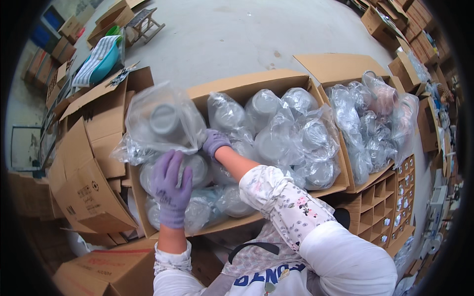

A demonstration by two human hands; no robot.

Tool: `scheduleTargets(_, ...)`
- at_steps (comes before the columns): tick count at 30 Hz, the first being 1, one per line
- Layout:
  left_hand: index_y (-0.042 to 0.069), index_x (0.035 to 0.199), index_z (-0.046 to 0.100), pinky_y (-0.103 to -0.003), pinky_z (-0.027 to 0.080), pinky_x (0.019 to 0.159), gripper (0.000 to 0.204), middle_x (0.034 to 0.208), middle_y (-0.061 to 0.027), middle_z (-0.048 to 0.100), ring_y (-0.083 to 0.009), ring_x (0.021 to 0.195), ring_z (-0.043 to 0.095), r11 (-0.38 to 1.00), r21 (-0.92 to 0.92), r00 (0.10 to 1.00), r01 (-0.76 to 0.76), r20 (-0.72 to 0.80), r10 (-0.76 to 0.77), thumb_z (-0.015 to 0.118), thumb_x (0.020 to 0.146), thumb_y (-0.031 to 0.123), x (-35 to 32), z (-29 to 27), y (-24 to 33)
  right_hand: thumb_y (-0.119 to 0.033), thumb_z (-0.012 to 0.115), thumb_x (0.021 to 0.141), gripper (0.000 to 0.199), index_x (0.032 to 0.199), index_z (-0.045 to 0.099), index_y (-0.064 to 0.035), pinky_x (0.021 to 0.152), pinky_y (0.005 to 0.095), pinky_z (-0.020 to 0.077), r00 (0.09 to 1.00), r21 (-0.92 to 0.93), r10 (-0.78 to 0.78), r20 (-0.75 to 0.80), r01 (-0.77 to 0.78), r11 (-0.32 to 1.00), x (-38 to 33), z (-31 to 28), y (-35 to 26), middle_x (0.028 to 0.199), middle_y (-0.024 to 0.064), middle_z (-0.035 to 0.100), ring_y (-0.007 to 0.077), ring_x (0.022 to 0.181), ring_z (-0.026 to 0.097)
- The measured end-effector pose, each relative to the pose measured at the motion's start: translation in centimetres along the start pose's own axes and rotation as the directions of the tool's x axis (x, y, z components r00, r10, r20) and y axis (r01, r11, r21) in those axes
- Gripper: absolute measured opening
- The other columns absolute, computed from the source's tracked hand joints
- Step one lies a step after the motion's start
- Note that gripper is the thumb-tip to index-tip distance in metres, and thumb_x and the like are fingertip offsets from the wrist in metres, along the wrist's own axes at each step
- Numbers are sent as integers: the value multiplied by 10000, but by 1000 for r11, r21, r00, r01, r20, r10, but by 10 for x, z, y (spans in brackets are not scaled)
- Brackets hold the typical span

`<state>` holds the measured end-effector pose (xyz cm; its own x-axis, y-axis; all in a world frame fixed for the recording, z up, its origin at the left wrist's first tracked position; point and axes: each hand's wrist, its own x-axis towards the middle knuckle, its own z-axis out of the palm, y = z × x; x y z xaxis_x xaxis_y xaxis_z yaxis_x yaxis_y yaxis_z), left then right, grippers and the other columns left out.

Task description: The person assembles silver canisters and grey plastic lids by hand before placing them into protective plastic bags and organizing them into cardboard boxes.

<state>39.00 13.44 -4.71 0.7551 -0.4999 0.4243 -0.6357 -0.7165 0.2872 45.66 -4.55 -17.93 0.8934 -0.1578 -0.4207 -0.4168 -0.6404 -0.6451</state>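
My right hand (216, 142), in a purple knitted glove, is closed on the edge of a clear plastic bag (190, 111). Inside that bag is a round, see-through vessel (164, 118) with a ring-shaped end turned up; its exact kind is unclear. My left hand (171, 190), gloved alike, has its fingers stretched and apart just below the bag, perhaps touching its lower edge. Under both hands stands an open cardboard box (323, 191) filled with several similar bagged vessels (273, 143). The bag is held over the box's left end and hides part of what lies there.
A second open box (353, 181) of bagged items adjoins on the right. Cardboard dividers (377, 202) stand below it. Folded cartons (89, 177) lean at left, near a teal basin (104, 64) with a striped cloth. A wooden stool (143, 22) stands farther back on grey floor.
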Motion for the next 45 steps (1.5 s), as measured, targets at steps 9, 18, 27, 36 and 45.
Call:
scheduleTargets(9, 141, 1272, 587, -578, 229, 1102, 509, 1375, -139, 480, -379, 1308, 381, 966, 197, 986, -165, 49, 159, 658, 839, 400, 68, 86, -30, -149, 615, 773, 280, 980, 721, 7, 809, 392, 545, 990, -99, -37, 134, 51, 994, -33, -144, 18, 987, 207, 703, 332, 903, 696)
scheduleTargets(18, 143, 1230, 610, -573, 256, 1086, 524, 1316, -130, 516, -360, 1245, 435, 984, -140, 899, -115, 406, 162, 646, 810, 454, -6, 111, 34, -313, 565, 824, 442, 1159, 686, -52, 1009, 398, 449, 868, -265, 457, 196, -402, 877, 18, -56, 85, 1276, 170, 613, 331, 1203, 577)
scheduleTargets(27, 171, 1221, 627, -510, 315, 1045, 510, 1295, -65, 522, -297, 1203, 474, 980, 169, 908, 106, 386, -165, 642, 811, 475, 24, 100, -36, -431, 636, 781, 676, 1309, 568, -14, 1050, 371, 417, 879, -99, 417, 229, -405, 909, 29, -29, 110, 1386, 182, 526, 312, 1264, 528)
scheduleTargets(36, 74, 1340, 514, -485, 278, 1097, 661, 1318, -96, 499, -255, 1246, 466, 967, 215, 925, 140, 319, -205, 612, 834, 489, 5, 116, -31, -296, 748, 738, 501, 1119, 674, 21, 889, 353, 488, 963, 18, 249, 102, -252, 967, 2, -72, 75, 1091, 165, 690, 266, 1037, 649)
scheduleTargets(45, 100, 1296, 557, -469, 303, 1063, 556, 1324, -76, 499, -259, 1220, 477, 973, 181, 929, 143, 314, -195, 616, 857, 436, 7, 104, -28, -174, 704, 769, 373, 1112, 624, -52, 600, 362, 525, 992, 790, 8, -123, 93, 606, -145, -225, -9, 981, 80, 663, 214, 841, 648)
